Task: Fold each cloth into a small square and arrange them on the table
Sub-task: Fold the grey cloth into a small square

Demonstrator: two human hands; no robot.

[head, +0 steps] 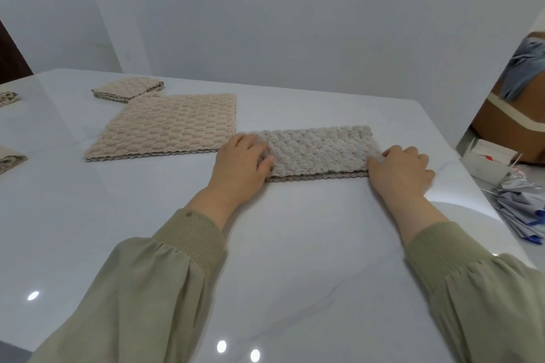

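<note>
A grey textured cloth lies folded in half as a long strip on the white table. My left hand rests on its left end with the thumb lying on top of the cloth. My right hand holds its right end, fingers curled at the edge. To the left, a stack of beige cloths lies flat and unfolded. Behind it sits a small folded beige square. Two more folded cloths show partly at the left edge, one further back and one nearer.
The table's right edge runs close to my right hand. Beyond it stand a cardboard box with blue-grey fabric on it, a white box and a pile of bluish plastic bags. A plain wall stands behind the table.
</note>
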